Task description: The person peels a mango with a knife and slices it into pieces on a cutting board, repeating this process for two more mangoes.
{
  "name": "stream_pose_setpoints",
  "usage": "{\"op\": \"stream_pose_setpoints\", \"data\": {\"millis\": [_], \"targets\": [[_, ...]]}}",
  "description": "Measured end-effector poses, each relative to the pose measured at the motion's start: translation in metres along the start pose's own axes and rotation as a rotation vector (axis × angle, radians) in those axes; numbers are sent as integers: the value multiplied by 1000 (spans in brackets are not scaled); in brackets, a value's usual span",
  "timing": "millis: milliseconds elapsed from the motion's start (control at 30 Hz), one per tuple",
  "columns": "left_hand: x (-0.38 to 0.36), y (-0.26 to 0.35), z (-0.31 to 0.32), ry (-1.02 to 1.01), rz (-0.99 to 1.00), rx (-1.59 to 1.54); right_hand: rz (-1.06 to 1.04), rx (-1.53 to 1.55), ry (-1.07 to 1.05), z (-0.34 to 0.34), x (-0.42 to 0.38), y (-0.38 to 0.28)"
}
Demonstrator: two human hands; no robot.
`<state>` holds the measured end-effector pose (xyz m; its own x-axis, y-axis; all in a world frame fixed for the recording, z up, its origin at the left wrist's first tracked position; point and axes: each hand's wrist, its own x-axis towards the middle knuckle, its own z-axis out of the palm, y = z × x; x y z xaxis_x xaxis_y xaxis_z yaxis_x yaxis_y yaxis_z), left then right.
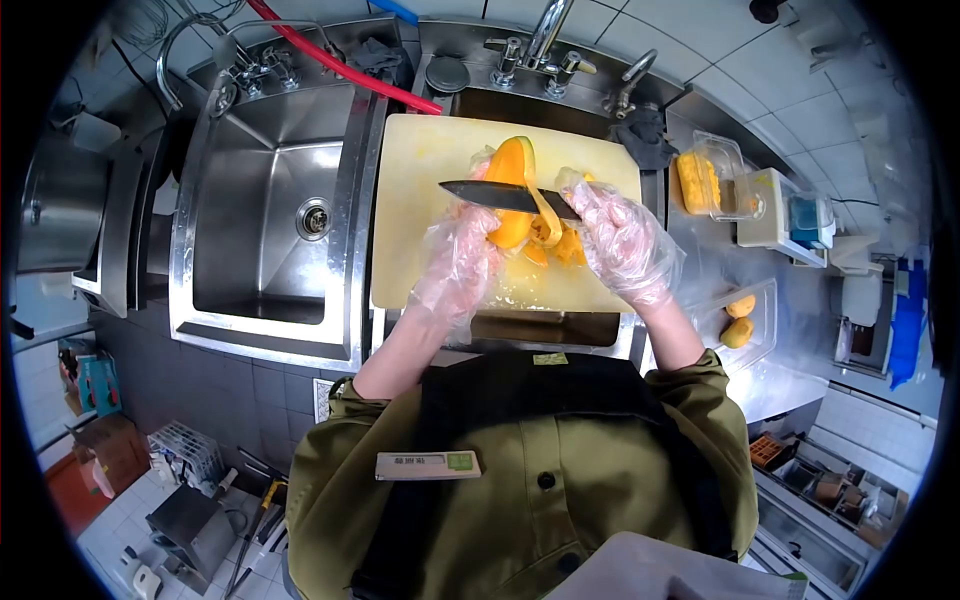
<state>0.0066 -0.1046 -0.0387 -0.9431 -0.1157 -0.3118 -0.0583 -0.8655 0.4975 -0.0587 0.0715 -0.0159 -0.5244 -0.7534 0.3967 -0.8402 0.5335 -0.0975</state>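
Note:
In the head view, my left hand, in a clear plastic glove, holds up a peeled-looking orange mango over the cutting board. My right hand, gloved the same way, is closed around the handle of a dark-bladed kitchen knife. The blade lies across the mango, its tip pointing left. A strip of peel curls down on the mango's right side. Below it, orange scraps are heaped on the board, beside my right hand. The handle is mostly hidden by my fingers.
A steel sink stands on the left, with a red hose behind. To the right are a clear container of orange flesh and a clear tray holding two yellow mangoes. The board spans another sink basin.

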Motion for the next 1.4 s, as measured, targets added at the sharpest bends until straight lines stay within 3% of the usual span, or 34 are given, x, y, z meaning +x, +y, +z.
{"op": "stream_pose_setpoints", "data": {"millis": [333, 567, 633, 767, 867, 967, 1000, 1133, 1233, 1367, 1400], "targets": [[-6, -13, -2, 5, -167, -297, 30, -75, 158, 22, 4, -8], [-3, -1, -16, -101, -158, -113, -1, -41, 170, 24, 18, -2], [-2, 9, -12, -40, -175, -69, 1, 27, 187, 26, 25, -3], [14, 15, -29, -162, -115, -82, 76, 193, 167, 21, 50, -15], [46, 15, -50, -211, -34, 19, 45, 242, 216, 61, 58, 13], [68, 16, -71, -80, -57, 243, 785, 1242, -246, 79, 76, 35], [74, 12, -76, -96, -76, 177, 849, 1600, -290, 83, 79, 41], [84, 10, -88, -140, -55, 17, 1143, 1584, -341, 81, 67, 48], [77, 15, -74, -171, -154, -274, 1177, 1770, -371, 70, 55, 45], [89, 13, -58, -178, -293, -579, 1070, 1658, -280, 56, 36, 43], [93, 10, -54, -150, -269, -633, 1062, 1437, -304, 56, 34, 43]]}}
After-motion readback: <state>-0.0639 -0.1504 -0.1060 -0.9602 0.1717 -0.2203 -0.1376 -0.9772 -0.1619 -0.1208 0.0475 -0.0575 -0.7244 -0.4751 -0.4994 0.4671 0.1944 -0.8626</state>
